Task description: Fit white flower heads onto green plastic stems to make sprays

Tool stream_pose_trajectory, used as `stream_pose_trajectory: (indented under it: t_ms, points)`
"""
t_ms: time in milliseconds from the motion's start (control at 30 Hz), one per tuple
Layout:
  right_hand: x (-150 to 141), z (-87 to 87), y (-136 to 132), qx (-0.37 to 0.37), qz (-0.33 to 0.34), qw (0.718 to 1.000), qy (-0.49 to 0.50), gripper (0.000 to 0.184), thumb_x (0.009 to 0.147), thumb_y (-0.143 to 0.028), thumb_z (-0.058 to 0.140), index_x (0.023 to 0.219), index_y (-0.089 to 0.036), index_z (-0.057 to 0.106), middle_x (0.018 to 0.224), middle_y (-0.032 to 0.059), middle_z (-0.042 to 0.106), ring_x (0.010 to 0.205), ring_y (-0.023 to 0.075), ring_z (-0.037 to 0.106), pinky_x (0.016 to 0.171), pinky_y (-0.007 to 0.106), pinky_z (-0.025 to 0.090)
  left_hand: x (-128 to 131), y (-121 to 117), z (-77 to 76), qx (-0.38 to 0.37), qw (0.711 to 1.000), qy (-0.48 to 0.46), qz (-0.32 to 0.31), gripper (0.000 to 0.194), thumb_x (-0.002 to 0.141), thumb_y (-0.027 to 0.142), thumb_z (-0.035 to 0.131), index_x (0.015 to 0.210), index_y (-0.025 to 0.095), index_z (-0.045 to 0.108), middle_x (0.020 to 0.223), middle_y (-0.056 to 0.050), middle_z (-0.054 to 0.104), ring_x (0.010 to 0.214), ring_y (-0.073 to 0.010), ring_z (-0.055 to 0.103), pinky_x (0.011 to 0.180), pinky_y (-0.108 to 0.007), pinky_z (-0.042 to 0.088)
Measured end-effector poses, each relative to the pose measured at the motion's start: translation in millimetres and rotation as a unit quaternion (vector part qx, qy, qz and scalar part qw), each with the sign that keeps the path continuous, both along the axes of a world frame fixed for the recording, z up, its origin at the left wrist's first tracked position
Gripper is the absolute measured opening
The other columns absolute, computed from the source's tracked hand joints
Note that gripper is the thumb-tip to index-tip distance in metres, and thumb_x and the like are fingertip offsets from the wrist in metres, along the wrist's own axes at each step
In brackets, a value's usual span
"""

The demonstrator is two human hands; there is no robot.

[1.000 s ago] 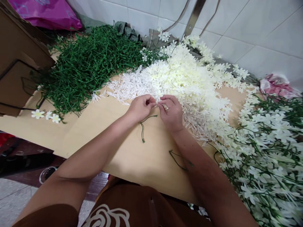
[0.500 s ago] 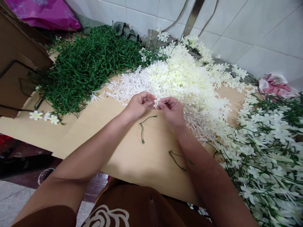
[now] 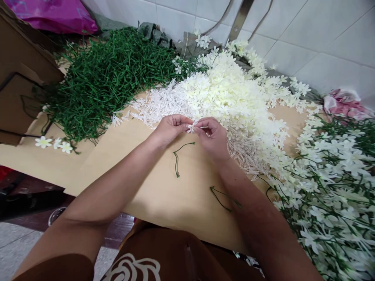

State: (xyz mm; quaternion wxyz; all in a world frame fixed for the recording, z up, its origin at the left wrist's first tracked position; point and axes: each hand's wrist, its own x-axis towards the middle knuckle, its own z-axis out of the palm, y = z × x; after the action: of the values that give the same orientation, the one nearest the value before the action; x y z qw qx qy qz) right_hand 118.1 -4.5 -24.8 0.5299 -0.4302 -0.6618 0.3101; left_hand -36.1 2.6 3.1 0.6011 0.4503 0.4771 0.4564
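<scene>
Between my fingertips is a small white artificial flower [image 3: 191, 127], pinched from both sides. My left hand [image 3: 175, 128] is closed on its left side, and my right hand [image 3: 211, 134] grips it from the right. Whether a stamen piece is also in the fingers is too small to tell. Just below, a bent green plastic stem [image 3: 176, 158] lies on the cardboard [image 3: 164, 191]. A second green stem [image 3: 219, 198] rests near my right forearm. Right behind my hands are a heap of loose white flower heads [image 3: 225, 89] and a pile of thin white stamens [image 3: 164, 102].
A big tangle of green stems [image 3: 117, 74] fills the back left beside a cardboard box [image 3: 23, 78]. Assembled white flowers on stems [image 3: 331, 187] crowd the right side. A pink plastic bag [image 3: 55, 15] sits at the far left; a tiled wall [image 3: 322, 43] bounds the back.
My fingers have shifted slightly on the white flower, and the right fingers have drawn closer to the left. The view has moved a little; the stems on the cardboard lie as before.
</scene>
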Motion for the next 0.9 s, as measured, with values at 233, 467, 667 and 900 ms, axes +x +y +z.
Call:
stream_pose_trajectory:
  t_ms: [233, 467, 667, 900]
  points:
    - [-1, 3.9, -4, 0.131, -0.02, 0.985, -0.113, 0.009, 0.084, -0.02, 0.06, 0.075, -0.022, 0.058, 0.087, 0.0041, 0.063, 0.087, 0.0173, 0.063, 0.08, 0.036, 0.055, -2, 0, -4.1, 0.001, 1.0, -0.006, -0.028, 0.029, 0.054, 0.028, 0.084, 0.071, 0.015, 0.065, 0.066, 0.0, 0.066, 0.065, -0.0104, 0.06, 0.072, -0.028, 0.05]
    - [-2, -0.4, 1, -0.056, 0.063, 0.996, 0.031, 0.023, 0.08, -0.037, 0.067, 0.091, -0.023, 0.053, 0.09, 0.0016, 0.059, 0.08, 0.0118, 0.06, 0.066, 0.026, 0.054, -2, 0, -1.5, 0.014, 0.998, -0.033, -0.048, 0.042, 0.05, 0.036, 0.088, 0.074, 0.017, 0.06, 0.067, 0.002, 0.064, 0.063, -0.0102, 0.059, 0.07, -0.028, 0.05]
    - [5, 2.2, 7, -0.104, 0.09, 0.99, 0.027, 0.034, 0.075, -0.05, 0.069, 0.077, -0.021, 0.053, 0.071, -0.0025, 0.056, 0.066, 0.0097, 0.054, 0.061, 0.027, 0.049, -5, -1, -3.1, 0.074, 0.984, 0.148, -0.062, 0.025, 0.07, 0.034, 0.074, 0.073, 0.018, 0.056, 0.066, 0.001, 0.059, 0.062, -0.0112, 0.054, 0.065, -0.028, 0.043]
    - [22, 4.0, 17, -0.182, 0.1, 0.975, 0.081, 0.041, 0.056, -0.05, 0.084, 0.065, -0.02, 0.058, 0.065, -0.0038, 0.057, 0.059, 0.0085, 0.052, 0.057, 0.025, 0.046, 0, -9, -6.1, 0.224, 0.825, 0.481, -0.195, 0.003, 0.072, 0.02, 0.065, 0.07, 0.019, 0.063, 0.075, -0.004, 0.061, 0.078, -0.0202, 0.057, 0.071, -0.031, 0.038]
